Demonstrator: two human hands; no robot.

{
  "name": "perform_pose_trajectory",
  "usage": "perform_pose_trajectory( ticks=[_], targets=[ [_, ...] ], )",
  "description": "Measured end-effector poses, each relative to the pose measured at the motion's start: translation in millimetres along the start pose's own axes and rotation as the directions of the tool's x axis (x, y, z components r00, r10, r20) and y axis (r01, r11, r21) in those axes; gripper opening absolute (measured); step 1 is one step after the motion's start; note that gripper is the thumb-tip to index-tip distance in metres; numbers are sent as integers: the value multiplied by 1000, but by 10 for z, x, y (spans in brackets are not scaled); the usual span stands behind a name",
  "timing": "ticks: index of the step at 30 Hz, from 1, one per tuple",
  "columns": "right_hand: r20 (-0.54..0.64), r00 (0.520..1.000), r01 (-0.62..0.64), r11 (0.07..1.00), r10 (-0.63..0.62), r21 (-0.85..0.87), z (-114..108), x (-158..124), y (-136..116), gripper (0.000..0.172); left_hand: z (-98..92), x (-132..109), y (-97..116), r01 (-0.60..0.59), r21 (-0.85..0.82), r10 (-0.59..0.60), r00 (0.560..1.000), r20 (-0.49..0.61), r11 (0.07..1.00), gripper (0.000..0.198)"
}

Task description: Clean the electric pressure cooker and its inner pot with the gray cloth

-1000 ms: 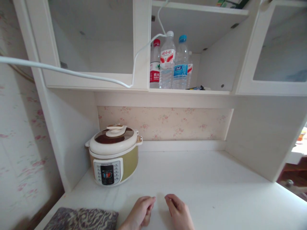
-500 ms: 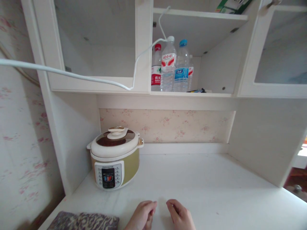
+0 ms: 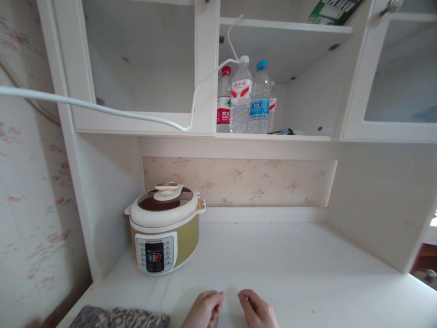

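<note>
My left hand (image 3: 205,310) rests at the front of the white counter (image 3: 259,259), its fingers curled closed with nothing seen in them. A short gap to the right, my right hand (image 3: 255,309) is also loosely closed, thumb against the bent fingers, and no object shows in it. Nearest to the left hand is a folded patterned cloth (image 3: 124,317) at the front left, apart from the fingers. Behind it stands a green and white electric pressure cooker (image 3: 164,228), lid on, control panel facing me. Neither hand touches the cooker or the cloth.
Overhead, an open cupboard shelf (image 3: 307,137) holds several plastic bottles, among them a blue-capped bottle (image 3: 260,98). A white cable (image 3: 129,116) hangs across the left glass door (image 3: 164,86). Side panels (image 3: 382,196) bound the counter, with a papered wall (image 3: 30,196) at left.
The whole view has shifted slightly, so the cupboard and counter sit a little lower in the picture. Both hands keep the same closed pose and place on the counter.
</note>
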State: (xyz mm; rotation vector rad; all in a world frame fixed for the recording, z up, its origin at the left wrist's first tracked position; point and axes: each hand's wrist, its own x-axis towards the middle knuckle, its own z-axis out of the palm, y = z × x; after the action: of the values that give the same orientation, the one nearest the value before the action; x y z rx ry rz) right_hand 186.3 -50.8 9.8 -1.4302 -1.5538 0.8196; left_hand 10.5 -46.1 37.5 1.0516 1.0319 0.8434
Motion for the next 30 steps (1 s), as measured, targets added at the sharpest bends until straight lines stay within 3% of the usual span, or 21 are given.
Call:
perform_pose_trajectory(
  ticks=[16,30],
  targets=[
    [-15,1000,16,1000,-16,11,14,29,48,45,-34,39,-31,20,9,-20,1000,23,1000,54],
    [23,1000,15,1000,-14,-20,13,10,27,50,-1,7,-22,5,-70,-4,1000,10,998,47]
  ],
)
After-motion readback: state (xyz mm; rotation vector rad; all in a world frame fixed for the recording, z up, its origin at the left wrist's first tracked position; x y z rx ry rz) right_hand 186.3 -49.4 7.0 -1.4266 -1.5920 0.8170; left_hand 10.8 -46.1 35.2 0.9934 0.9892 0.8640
